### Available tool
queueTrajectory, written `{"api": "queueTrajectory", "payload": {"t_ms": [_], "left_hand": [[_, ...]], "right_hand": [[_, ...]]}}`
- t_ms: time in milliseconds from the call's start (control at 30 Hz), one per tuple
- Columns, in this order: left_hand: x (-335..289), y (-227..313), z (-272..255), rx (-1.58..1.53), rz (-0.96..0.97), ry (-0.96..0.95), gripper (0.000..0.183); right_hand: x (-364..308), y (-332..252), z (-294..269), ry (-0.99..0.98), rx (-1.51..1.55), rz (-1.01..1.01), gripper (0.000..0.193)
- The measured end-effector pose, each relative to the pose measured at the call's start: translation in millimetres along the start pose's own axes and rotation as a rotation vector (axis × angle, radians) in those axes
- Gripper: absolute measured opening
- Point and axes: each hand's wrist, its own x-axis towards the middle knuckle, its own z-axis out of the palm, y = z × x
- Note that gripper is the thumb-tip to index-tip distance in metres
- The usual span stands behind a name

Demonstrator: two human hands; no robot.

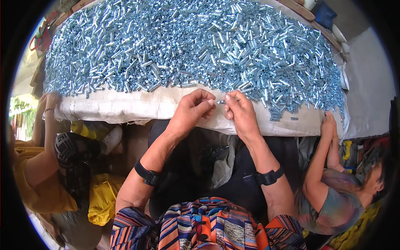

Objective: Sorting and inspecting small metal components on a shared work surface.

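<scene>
Two hands, metal tube, white-printed cloth

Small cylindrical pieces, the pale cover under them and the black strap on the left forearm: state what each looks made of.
Cylindrical pieces: probably metal, smooth and shiny, given their bright, hard glints.
Pale cover: likely cloth, dull, as its creases and soft folds suggest.
Black strap: matte, perhaps fabric or rubber; the view doesn't settle which.

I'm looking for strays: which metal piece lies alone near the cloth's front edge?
The small piece right of the person's right hand, left of the right-side co-worker's hands; bare cloth surrounds it, while pieces nearby bunch along the pile.
</scene>
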Motion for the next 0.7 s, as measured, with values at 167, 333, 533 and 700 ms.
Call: {"api": "queueTrajectory", "payload": {"t_ms": [167, 333, 533, 700], "left_hand": [[-3.6, -3.5, 6.8, -0.129, -0.015, -0.071, 0.016], [-7.5, -8.2, 2.5, -0.177, -0.053, -0.034, 0.015], [-9.6, -13.2, 3.0, -0.165, -0.023, -0.025, 0.014], [-12.1, -11.1, 5.3, -0.128, 0.014, -0.015, 0.015]], "right_hand": [[-13.2, 4.3, 8.4, -0.004, -0.083, -0.103, 0.017], [-20.2, 5.7, 14.8, 0.018, -0.065, -0.105, 0.014], [-27.9, 7.3, 6.3, -0.007, 0.079, 0.027, 0.016], [-30.5, 9.0, 7.5, -0.006, 0.24, 0.073, 0.014]]}}
